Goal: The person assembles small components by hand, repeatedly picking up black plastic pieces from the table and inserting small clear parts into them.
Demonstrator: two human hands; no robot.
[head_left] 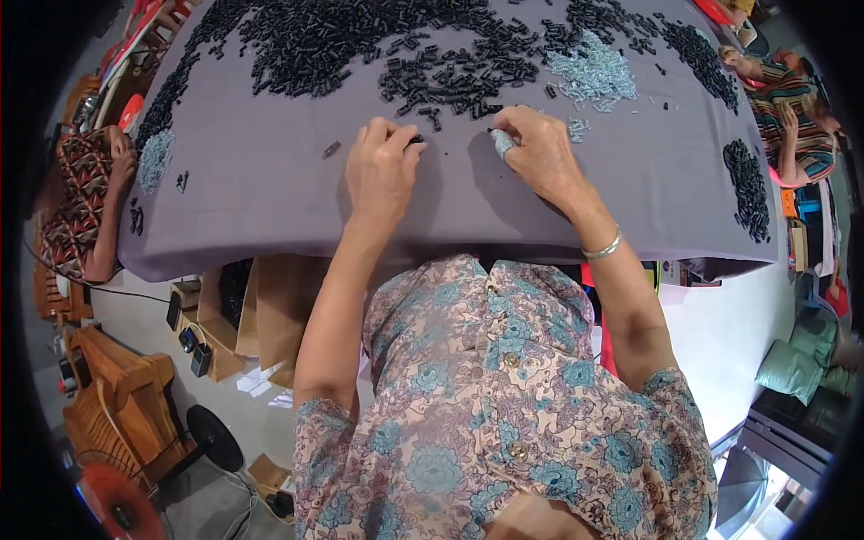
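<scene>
My left hand is closed in a pinch on a small black piece, mostly hidden by the fingers. To its right, my right hand is also pinched, with a pale wrap around the thumb. A dark speck shows at its fingertips, too small to name. Both hands are low over the grey tablecloth. Just beyond them lies a heap of small black cylindrical pieces. A pile of small clear bluish pieces lies beyond my right hand. One brownish piece rests left of my left hand.
More black pieces spread across the far side, with another heap by the right edge. People sit at the left and right ends. Cardboard boxes stand under the near edge; a wooden chair is lower left.
</scene>
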